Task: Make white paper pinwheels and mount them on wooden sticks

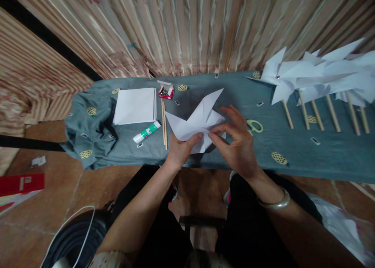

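Observation:
A white paper pinwheel (195, 121), its blades folded in towards the middle, is held just over the near side of the cloth-covered table. My left hand (183, 149) grips it from below left, thumb pressed on the paper near its centre and the other fingers hidden underneath. At the pinwheel's centre, the thumb and forefinger of my right hand (238, 143) are pinched together; whatever is between them is too small to make out. The other right fingers are curled loosely above. Green-handled scissors (254, 126) lie just beyond my right hand, partly covered by it.
Left of the pinwheel are two wooden sticks (164, 125), a glue stick (147, 132), a stack of white paper (135, 106) and an open red box of metal pins (166, 90). Several finished pinwheels on sticks (316, 74) lie at right. A curtain (187, 29) hangs behind the table (295, 143).

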`<state>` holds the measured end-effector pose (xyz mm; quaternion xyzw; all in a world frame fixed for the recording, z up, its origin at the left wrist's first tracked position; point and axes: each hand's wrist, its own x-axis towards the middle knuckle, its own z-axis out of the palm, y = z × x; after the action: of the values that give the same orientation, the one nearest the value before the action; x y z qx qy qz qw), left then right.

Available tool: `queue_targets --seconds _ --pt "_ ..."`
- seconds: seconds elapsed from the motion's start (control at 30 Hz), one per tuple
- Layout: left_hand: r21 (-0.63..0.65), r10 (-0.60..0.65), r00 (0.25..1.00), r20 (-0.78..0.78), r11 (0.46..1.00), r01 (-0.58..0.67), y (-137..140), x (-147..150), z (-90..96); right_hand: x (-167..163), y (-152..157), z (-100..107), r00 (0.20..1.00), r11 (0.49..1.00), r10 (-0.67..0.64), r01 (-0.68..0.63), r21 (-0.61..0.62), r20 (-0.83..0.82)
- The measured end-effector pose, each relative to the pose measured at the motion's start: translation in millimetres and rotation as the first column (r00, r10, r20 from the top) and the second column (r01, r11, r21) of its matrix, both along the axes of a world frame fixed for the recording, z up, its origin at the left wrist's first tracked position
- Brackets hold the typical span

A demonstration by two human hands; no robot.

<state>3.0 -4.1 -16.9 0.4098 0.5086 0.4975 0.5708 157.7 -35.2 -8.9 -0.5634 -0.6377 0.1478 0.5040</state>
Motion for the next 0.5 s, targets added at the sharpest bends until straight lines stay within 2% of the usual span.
queue_targets --seconds 0.27,0.5 --pt "0.016 -0.020 0.999 -0.029 1.000 0.021 0.4 -1.3 -4.5 -0.7 0.6 0.1 1.000 1.000 0.000 -0.001 -0.012 -0.024" --pt "0.028 -0.016 1.000 -0.010 0.999 0.017 -0.6 1.2 0.3 -1.4 0.3 0.2 1.000 1.000 -0.001 0.001 0.005 0.009"
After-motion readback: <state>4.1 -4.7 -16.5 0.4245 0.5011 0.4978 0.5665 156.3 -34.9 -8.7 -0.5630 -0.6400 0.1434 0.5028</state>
